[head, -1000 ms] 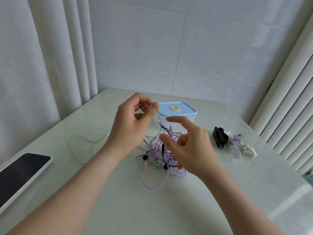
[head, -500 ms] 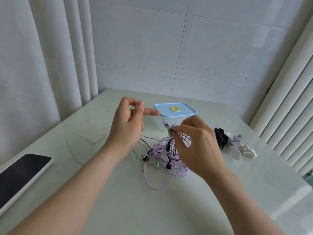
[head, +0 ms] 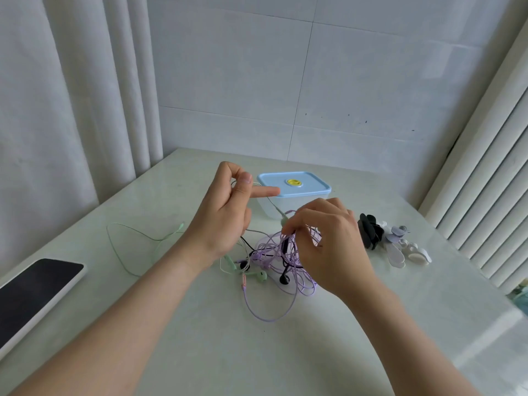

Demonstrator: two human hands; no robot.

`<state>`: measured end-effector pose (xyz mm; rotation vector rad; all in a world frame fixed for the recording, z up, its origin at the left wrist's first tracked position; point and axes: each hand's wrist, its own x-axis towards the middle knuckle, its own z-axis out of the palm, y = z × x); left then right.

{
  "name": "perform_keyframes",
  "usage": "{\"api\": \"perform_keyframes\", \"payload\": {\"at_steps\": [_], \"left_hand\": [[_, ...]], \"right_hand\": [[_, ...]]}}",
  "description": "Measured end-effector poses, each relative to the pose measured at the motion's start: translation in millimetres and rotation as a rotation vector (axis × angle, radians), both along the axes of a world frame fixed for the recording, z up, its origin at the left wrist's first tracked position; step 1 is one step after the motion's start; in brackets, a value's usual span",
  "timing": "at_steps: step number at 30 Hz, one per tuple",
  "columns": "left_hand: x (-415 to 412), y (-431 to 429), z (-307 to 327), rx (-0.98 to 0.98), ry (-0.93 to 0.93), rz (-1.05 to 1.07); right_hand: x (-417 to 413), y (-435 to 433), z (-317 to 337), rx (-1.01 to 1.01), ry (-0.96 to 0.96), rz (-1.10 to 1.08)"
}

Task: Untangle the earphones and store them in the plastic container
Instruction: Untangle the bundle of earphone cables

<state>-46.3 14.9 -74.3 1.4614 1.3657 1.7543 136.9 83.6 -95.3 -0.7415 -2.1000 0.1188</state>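
While tight on one earphone tangle (head: 273, 254), left hand (head: 223, 221) and right hand (head: 328, 244); one container (head: 294, 192), one phone (head: 31, 290).

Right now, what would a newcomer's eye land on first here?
The tangle of earphones, purple, black and green, lies mid-table. The right hand grips its purple loops, and the left hand pinches a pale cord above it. Behind them stands the plastic container with its blue lid on, and a dark phone lies at the left edge.
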Motion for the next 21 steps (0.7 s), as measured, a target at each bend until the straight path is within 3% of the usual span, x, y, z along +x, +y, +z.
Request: {"api": "perform_keyframes", "payload": {"at_steps": [11, 18, 21], "left_hand": [[-8, -1, -1, 0.151, 0.15, 0.285], [-8, -4, -1, 0.227, 0.215, 0.404], [-9, -5, 4, 0.227, 0.12, 0.374]], "right_hand": [[15, 8, 3, -0.166, -0.263, -0.374], [21, 22, -6, -0.062, -0.415, -0.539], [28, 32, -9, -0.015, -0.449, -0.656]]}}
